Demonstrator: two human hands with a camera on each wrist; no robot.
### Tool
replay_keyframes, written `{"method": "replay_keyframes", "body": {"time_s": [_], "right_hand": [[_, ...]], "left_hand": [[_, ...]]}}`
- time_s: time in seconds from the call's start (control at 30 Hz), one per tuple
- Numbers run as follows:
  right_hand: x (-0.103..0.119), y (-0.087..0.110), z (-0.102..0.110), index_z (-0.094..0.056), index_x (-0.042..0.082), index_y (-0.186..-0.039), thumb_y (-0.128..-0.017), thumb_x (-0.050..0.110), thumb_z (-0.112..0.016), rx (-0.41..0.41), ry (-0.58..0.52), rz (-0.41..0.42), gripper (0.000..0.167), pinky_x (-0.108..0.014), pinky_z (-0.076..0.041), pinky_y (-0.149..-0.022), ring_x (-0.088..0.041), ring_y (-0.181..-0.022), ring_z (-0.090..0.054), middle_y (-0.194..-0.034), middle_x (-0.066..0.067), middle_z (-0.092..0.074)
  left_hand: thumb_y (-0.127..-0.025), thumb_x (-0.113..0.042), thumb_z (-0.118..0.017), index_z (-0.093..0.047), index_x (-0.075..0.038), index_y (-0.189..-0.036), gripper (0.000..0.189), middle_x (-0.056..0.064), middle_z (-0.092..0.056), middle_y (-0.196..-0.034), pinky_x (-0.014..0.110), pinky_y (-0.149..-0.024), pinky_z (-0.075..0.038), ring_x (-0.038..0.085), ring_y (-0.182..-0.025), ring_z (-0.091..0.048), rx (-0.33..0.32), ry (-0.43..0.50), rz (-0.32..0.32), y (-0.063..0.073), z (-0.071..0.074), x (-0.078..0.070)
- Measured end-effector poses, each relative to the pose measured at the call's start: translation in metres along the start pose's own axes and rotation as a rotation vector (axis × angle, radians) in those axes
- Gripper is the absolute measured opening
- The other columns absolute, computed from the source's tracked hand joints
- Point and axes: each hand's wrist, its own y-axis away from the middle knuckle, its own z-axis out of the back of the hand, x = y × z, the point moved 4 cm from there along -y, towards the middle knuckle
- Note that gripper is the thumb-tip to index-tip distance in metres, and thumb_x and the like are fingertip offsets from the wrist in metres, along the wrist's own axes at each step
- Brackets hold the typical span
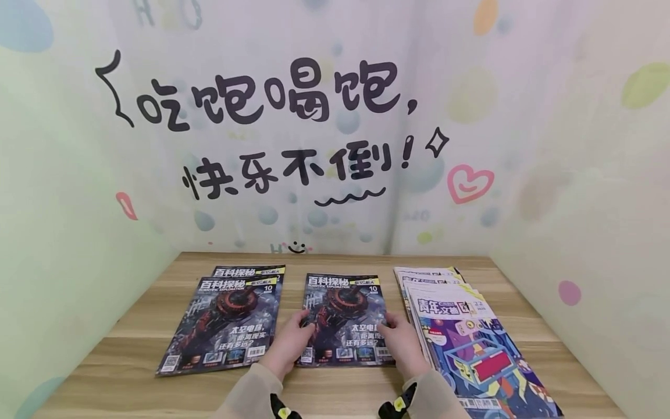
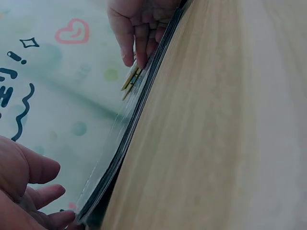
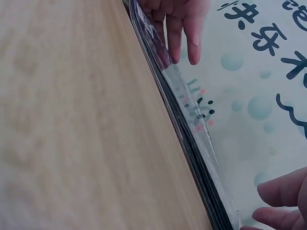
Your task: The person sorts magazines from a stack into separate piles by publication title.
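Note:
A dark magazine (image 1: 342, 314) with a red ring-shaped machine on its cover lies flat at the middle of the table. In the wrist views its edge (image 2: 139, 103) shows several dark layers under a glossy top. My left hand (image 1: 290, 343) is at its left edge, thumb by the cover and fingers loosely extended along the side. Opposite it, my right hand (image 1: 402, 343) rests at the right edge with its thumb apart from the fingers. From the right wrist, the far hand's fingers (image 3: 194, 45) hang nearly straight beside the pages.
Left of the middle stand overlapping magazines (image 1: 225, 326) with the same cover. To the right lies a fanned pile of colourful magazines (image 1: 481, 355), close to my right hand. A printed curtain (image 1: 335, 227) rises behind the wooden table (image 1: 125, 349), with pale walls at both sides.

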Motion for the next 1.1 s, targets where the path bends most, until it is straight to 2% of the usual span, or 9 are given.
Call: {"method": "replay_keyframes", "body": {"time_s": [0.27, 0.37, 0.47, 0.67, 0.73, 0.8, 0.87, 1.0, 1.1], "right_hand": [[0.000, 0.001, 0.001, -0.047, -0.007, -0.136, -0.094, 0.015, -0.056, -0.011, -0.009, 0.021, 0.048, -0.057, -0.037, -0.101, -0.042, -0.124, -0.044, -0.136, -0.028, -0.048], [-0.001, 0.001, 0.001, -0.047, -0.006, -0.136, -0.094, 0.015, -0.056, -0.008, -0.021, 0.015, 0.047, -0.057, -0.038, -0.101, -0.042, -0.123, -0.045, -0.136, -0.027, -0.048], [0.000, 0.001, 0.002, -0.047, -0.006, -0.136, -0.095, 0.015, -0.055, -0.004, -0.031, 0.012, 0.047, -0.057, -0.038, -0.100, -0.041, -0.122, -0.045, -0.136, -0.027, -0.048], [0.000, 0.001, 0.002, -0.045, -0.006, -0.137, -0.095, 0.016, -0.054, 0.000, -0.054, -0.004, 0.048, -0.057, -0.037, -0.101, -0.041, -0.123, -0.045, -0.137, -0.026, -0.047], [0.000, 0.002, 0.002, -0.045, -0.006, -0.138, -0.096, 0.016, -0.054, 0.001, -0.060, -0.004, 0.048, -0.057, -0.037, -0.101, -0.041, -0.124, -0.045, -0.138, -0.026, -0.046], [0.000, 0.002, 0.002, -0.044, -0.006, -0.138, -0.096, 0.016, -0.053, 0.001, -0.069, -0.003, 0.048, -0.057, -0.037, -0.101, -0.042, -0.123, -0.045, -0.138, -0.026, -0.046], [0.000, 0.002, 0.002, -0.044, -0.006, -0.138, -0.096, 0.016, -0.053, -0.001, -0.073, 0.000, 0.048, -0.057, -0.037, -0.101, -0.042, -0.123, -0.045, -0.138, -0.027, -0.046], [-0.001, 0.001, 0.003, -0.044, -0.007, -0.138, -0.096, 0.016, -0.054, -0.002, -0.079, -0.005, 0.049, -0.056, -0.036, -0.103, -0.042, -0.125, -0.044, -0.139, -0.027, -0.045], [-0.001, -0.001, 0.003, -0.043, -0.007, -0.139, -0.096, 0.016, -0.054, 0.000, -0.086, -0.016, 0.050, -0.056, -0.034, -0.105, -0.042, -0.127, -0.042, -0.140, -0.027, -0.044]], "left_hand": [[-0.088, 0.002, -0.050, -0.031, 0.007, -0.145, 0.060, 0.031, -0.035, -0.144, 0.057, -0.108, -0.028, 0.046, -0.132, -0.033, -0.008, 0.090, -0.019, -0.001, -0.001, 0.002], [-0.086, 0.005, -0.050, -0.023, 0.008, -0.147, 0.067, 0.031, -0.031, -0.147, 0.056, -0.110, -0.024, 0.046, -0.135, -0.028, 0.009, 0.153, -0.014, -0.001, -0.001, 0.003], [-0.088, 0.003, -0.050, -0.018, 0.011, -0.147, 0.067, 0.032, -0.027, -0.149, 0.056, -0.110, -0.024, 0.046, -0.136, -0.025, 0.031, 0.178, 0.006, -0.002, -0.001, 0.007], [-0.089, 0.000, -0.051, -0.029, 0.012, -0.143, 0.059, 0.033, -0.038, -0.141, 0.057, -0.105, -0.032, 0.046, -0.128, -0.038, 0.043, 0.154, 0.005, -0.004, -0.002, 0.013], [-0.088, 0.000, -0.053, -0.030, 0.011, -0.144, 0.061, 0.033, -0.038, -0.141, 0.056, -0.106, -0.032, 0.046, -0.128, -0.037, 0.044, 0.167, 0.014, -0.004, -0.003, 0.013], [-0.087, 0.001, -0.054, -0.024, 0.012, -0.145, 0.066, 0.034, -0.030, -0.145, 0.057, -0.109, -0.026, 0.048, -0.133, -0.030, 0.045, 0.187, 0.019, -0.004, -0.004, 0.013], [-0.087, 0.003, -0.053, -0.021, 0.012, -0.146, 0.068, 0.035, -0.024, -0.148, 0.058, -0.110, -0.023, 0.048, -0.135, -0.024, 0.049, 0.214, 0.025, -0.004, -0.006, 0.014], [-0.085, 0.011, -0.048, -0.016, 0.011, -0.147, 0.070, 0.035, -0.020, -0.149, 0.056, -0.111, -0.021, 0.047, -0.136, -0.022, 0.054, 0.309, 0.011, -0.006, -0.008, 0.016], [-0.084, 0.013, -0.045, -0.015, 0.010, -0.148, 0.070, 0.034, -0.022, -0.149, 0.054, -0.110, -0.026, 0.045, -0.134, -0.029, 0.061, 0.389, 0.009, -0.006, -0.009, 0.015]]}}
